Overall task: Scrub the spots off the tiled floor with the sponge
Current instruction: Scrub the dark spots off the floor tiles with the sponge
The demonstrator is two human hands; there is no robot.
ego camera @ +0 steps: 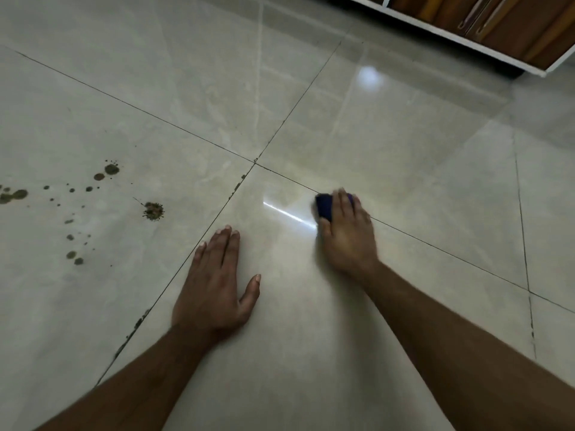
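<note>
A dark blue sponge (324, 206) lies pressed on the glossy beige tiled floor (404, 135), on a grout line right of centre. My right hand (347, 234) covers it and grips it, slightly blurred. My left hand (217, 284) rests flat on the tile, fingers spread, holding nothing. Dark brown spots (153, 210) are scattered over the left tile, with a larger pair (107, 172) farther back and more near the left edge (14, 195). The spots lie well left of the sponge.
A wooden cabinet with a white frame (485, 32) stands at the top right. Dark grout lines cross near the centre (254, 163). Dirty marks sit along the grout line near my left forearm (137, 325).
</note>
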